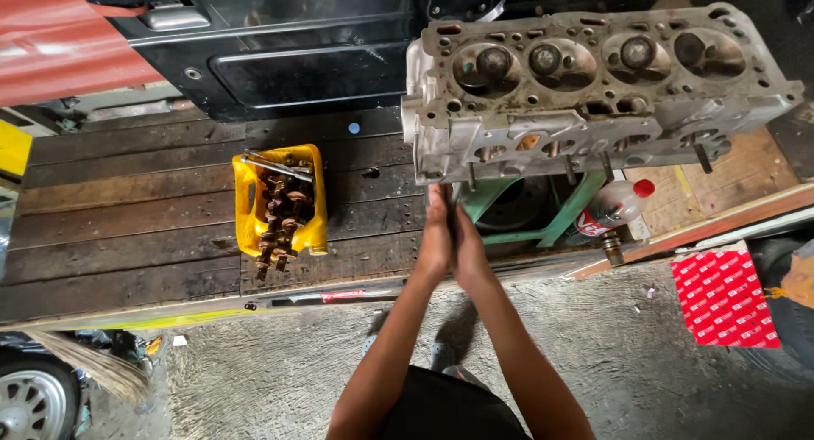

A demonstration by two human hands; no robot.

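The cylinder head (585, 84), a grey cast-metal block with four round chambers along its upper face, rests on a green metal stand (560, 207) at the far right of the dark wooden bench (127, 228), its near edge studded with ports and a few protruding bolts; both hands meet just below its near left corner, the left hand (437, 236) and the right hand (468, 245) pressed palm to palm with fingers straight and pointing toward the block, holding nothing that can be seen; whether the fingertips touch the metal cannot be told; to the left of the hands, well apart from them, a yellow plastic container (280, 198) lies on the planks with a rusty crankshaft (281, 215) and a couple of wrenches inside it; to the right, beneath the block and beside the stand, a clear plastic bottle (615, 204) with a red cap lies on its side; farther right, near the bench edge, a red patterned packet (725, 297) sits on the concrete floor (280, 372); at the far side a black car door panel (280, 58) stands behind the bench; at the near left a wheel (30, 402) and the bristles of a broom (93, 368) show.
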